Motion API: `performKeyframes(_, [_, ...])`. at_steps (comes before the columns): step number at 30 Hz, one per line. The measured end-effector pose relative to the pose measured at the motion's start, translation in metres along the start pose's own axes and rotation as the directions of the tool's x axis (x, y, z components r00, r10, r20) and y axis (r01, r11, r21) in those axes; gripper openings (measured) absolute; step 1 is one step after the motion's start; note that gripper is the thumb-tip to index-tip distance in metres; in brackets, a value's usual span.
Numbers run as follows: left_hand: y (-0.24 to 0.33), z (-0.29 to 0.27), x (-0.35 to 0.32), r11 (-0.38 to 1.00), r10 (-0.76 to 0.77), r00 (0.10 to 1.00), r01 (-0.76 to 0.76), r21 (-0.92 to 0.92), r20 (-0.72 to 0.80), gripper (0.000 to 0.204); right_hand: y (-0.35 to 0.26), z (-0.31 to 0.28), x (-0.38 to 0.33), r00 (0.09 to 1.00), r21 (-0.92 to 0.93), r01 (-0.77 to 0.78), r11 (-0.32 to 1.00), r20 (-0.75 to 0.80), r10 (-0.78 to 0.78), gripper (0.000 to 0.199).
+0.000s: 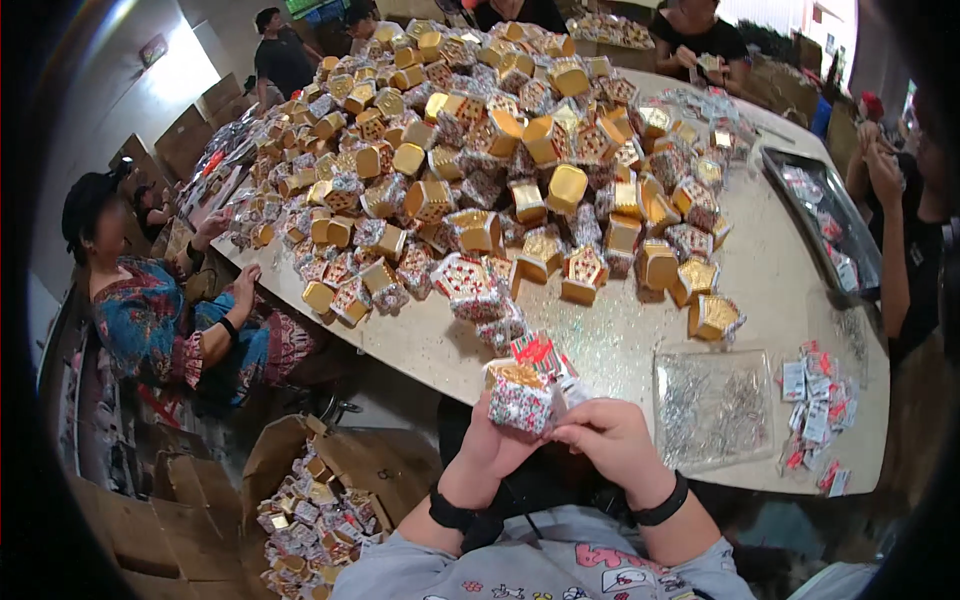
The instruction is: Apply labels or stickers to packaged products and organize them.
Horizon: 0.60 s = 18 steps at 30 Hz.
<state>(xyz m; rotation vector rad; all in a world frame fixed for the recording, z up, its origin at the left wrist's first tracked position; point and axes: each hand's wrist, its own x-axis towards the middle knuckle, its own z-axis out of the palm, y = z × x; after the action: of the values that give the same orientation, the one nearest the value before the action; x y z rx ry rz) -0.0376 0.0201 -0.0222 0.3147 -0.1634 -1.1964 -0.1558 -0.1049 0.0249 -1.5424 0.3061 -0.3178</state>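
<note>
Just in front of me, a small house-shaped ornament (520,407) covered in speckled red and white bits rests in my left hand (482,442), whose fingers wrap round its side. Gold shows at the ornament's upper end. Against it is a red and green printed tag (537,352), with a whitish piece beside it. My right hand (612,440) is closed in a pinch at the ornament's right side; what lies between those fingertips is too small to make out. Past my hands, another house ornament (468,285) with a red-dotted front lies at the near edge of the pile.
A big heap of house ornaments (565,188) covers the table (600,335). Right of me are a clear tray (712,420) of thin metal pieces, loose tags (818,410) and a black tray (825,225). A cardboard box (400,460) of ornaments stands lower left. Several people surround the table.
</note>
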Motion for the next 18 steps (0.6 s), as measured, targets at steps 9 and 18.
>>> performKeyframes(9, [-0.005, -0.002, -0.006, 0.939, 0.197, 0.976, -0.160, 0.304, -0.095, 0.056, -0.009, 0.003, 0.003, 0.942, -0.346, 0.306, 0.887, -0.024, -0.334, 0.008])
performKeyframes(18, [0.003, -0.002, -0.014, 0.863, 0.285, 0.948, -0.191, 0.468, -0.139, 0.065, -0.010, 0.006, 0.002, 0.909, -0.448, 0.367, 0.815, -0.011, -0.416, 0.008])
